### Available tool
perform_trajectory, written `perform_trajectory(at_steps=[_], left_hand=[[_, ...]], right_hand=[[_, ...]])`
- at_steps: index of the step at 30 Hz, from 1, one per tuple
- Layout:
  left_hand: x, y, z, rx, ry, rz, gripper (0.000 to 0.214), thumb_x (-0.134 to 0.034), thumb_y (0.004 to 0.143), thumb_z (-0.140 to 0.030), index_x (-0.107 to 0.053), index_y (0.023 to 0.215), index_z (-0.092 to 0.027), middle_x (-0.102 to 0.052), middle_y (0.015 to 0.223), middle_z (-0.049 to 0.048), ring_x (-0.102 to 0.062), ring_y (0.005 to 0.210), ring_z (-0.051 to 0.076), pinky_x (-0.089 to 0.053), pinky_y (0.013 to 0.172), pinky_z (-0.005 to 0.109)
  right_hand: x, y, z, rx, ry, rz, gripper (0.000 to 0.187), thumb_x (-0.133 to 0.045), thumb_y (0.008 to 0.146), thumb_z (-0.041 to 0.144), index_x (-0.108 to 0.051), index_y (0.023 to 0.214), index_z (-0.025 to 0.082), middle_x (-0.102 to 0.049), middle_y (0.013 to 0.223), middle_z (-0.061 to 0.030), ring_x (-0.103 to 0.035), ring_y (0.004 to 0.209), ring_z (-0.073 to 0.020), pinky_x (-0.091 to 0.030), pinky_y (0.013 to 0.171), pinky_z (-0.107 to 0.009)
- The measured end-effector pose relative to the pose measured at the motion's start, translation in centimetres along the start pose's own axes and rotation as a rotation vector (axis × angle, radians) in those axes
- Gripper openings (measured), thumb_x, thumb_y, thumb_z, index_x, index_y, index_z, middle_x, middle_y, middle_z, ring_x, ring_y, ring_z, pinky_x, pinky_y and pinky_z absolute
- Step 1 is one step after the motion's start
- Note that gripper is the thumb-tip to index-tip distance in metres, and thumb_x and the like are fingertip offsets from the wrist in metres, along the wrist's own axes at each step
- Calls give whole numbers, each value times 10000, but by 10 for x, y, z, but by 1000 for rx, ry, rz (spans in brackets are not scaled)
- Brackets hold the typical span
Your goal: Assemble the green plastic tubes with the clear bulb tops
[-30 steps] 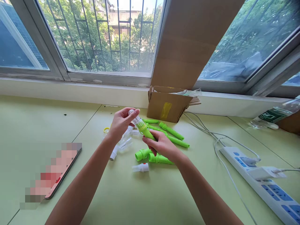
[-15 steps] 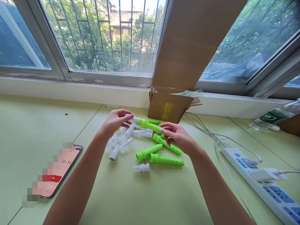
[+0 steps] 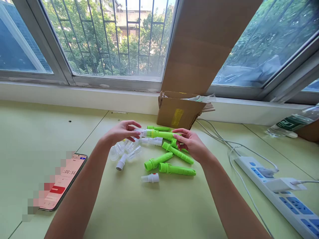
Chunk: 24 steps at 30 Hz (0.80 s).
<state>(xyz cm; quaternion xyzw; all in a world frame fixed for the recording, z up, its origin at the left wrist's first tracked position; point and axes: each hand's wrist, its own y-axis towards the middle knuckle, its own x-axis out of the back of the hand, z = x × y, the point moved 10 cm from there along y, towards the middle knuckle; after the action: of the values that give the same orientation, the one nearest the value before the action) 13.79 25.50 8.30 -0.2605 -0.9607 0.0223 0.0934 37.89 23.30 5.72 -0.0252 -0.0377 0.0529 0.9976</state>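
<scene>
Joined tube (image 3: 159, 134) lowered between left hand (image 3: 122, 131), right hand (image 3: 190, 142); five green tubes (image 3: 176, 170) loose.

The table (image 3: 149, 212) is light green and flat. In the middle lie green tubes (image 3: 176, 170) close together. A little heap of clear pieces (image 3: 124, 152) is just to their left, and one small white piece (image 3: 150, 178) lies in front. A phone (image 3: 61, 184) lies on the left. A white power strip (image 3: 276, 187) with cables (image 3: 224, 142) lies on the right. A brown box (image 3: 178, 113) stands at the back, and a bottle (image 3: 291, 122) lies far right.
</scene>
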Motion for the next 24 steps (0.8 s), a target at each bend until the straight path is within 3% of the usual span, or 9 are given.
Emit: perform_trajectory(at_steps=[3, 6, 9, 24], left_hand=[[-1, -1, 3, 53, 78, -34, 420, -644, 756, -489, -586, 1012, -161, -680, 769, 73, -653, 691, 160, -538, 601, 275], [-3, 1, 6, 98, 131, -81, 409, -528, 817, -543, -580, 942, -157, -600, 577, 17, -557, 489, 109, -472, 472, 227], [-6, 4, 8, 102, 144, -114, 365, -509, 830, -517, -569, 910, -167, -548, 521, -11, -493, 431, 91, -413, 406, 199], [-11, 3, 9, 140, 149, -99, 337, -511, 822, -512, -545, 892, -184, -530, 513, -22, -465, 415, 82, -392, 407, 196]], right_hand=[[-3, 2, -6, -30, -16, 1, 351, -665, 755, 473, -619, 950, 186, -567, 663, 13, -468, 484, -74, -387, 428, -207], [-1, 3, -11, -63, -8, -35, 355, -597, 793, 519, -607, 893, 179, -434, 462, 59, -339, 381, -61, -248, 347, -187], [1, 3, -15, -92, 33, -66, 345, -592, 792, 522, -585, 853, 183, -342, 395, 86, -254, 347, -55, -173, 335, -187], [4, 2, -15, -119, 63, -97, 334, -638, 750, 504, -571, 826, 187, -346, 403, 84, -261, 358, -58, -170, 353, -190]])
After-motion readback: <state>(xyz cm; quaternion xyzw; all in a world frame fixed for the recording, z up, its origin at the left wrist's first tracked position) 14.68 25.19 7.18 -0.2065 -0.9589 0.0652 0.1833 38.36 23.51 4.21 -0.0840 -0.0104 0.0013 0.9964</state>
